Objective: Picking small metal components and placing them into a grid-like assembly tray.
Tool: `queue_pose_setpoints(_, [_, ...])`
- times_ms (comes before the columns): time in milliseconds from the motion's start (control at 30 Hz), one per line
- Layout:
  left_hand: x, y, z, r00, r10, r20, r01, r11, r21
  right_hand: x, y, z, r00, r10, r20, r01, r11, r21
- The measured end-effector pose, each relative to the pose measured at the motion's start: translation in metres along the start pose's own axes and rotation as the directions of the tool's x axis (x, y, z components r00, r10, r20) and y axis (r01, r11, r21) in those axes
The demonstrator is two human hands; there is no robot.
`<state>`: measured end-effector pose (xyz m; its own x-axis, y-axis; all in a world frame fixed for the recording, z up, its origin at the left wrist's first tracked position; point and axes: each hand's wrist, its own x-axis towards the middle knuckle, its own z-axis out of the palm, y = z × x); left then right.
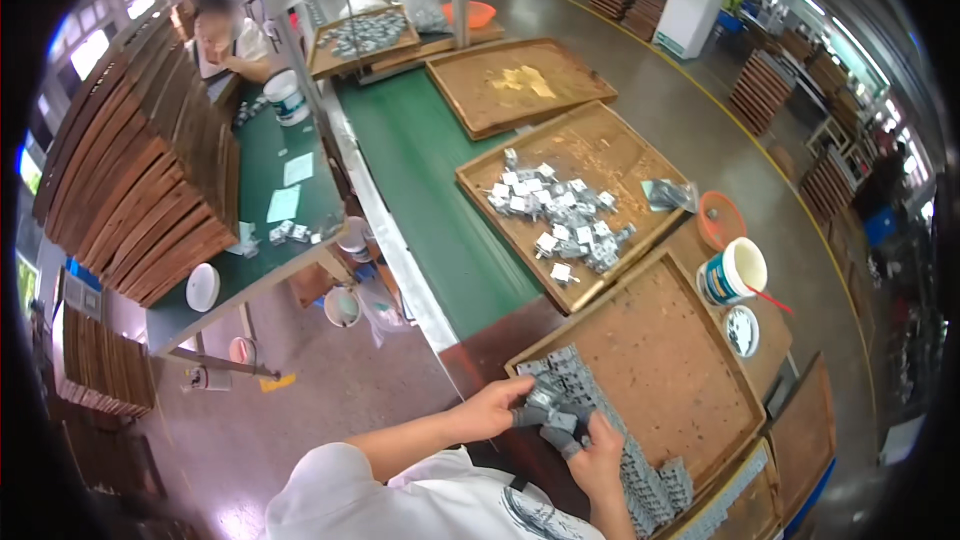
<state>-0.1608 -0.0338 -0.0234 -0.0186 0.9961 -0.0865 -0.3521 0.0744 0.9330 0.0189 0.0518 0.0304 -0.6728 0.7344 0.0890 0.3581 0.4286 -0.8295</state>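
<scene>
Close to my body, my left hand (497, 410) and my right hand (592, 448) come together over the near wooden tray. Pinched between their fingertips is a small silvery-grey metal part (543, 398); its exact kind cannot be made out. Dark grey coverings wrap several of my fingertips. Under and beside my hands, rows of small dark grey parts (640, 485) stand packed along the left side of the near wooden tray (690, 350). Beyond it, a second wooden tray (625, 155) holds a loose heap of metal parts with white square faces (560, 205).
A green conveyor belt (430, 200) runs along the left. To the right stand a white bucket (735, 270) with a red stick, a small white tub (741, 331) and an orange bowl (722, 220). A co-worker (235, 45) sits far left behind stacked wooden trays (150, 160).
</scene>
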Motion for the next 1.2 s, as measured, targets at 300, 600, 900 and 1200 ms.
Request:
queue_pose_setpoints(300, [0.0,0.004,0.008,0.997,0.041,0.064,-0.046,0.996,0.074,-0.016,0.002,-0.006,0.997,-0.073,-0.031,0.067,0.984,-0.164])
queue_pose_setpoints(600, [-0.004,0.02,-0.002,0.966,-0.002,0.258,-0.069,0.962,0.265,-0.02,-0.008,-0.006,1.0,-0.019,0.003,0.019,0.98,-0.196])
queue_pose_setpoints(900, [-0.009,0.019,0.013,0.969,0.069,0.239,-0.188,0.833,0.521,-0.03,-0.006,0.002,0.997,-0.067,-0.048,0.052,0.962,-0.268])
queue_pose_setpoints(1200, [-0.025,0.003,0.032,0.995,-0.064,-0.076,0.084,0.946,0.313,-0.029,0.009,0.004,0.996,-0.091,-0.002,0.088,0.978,-0.187])
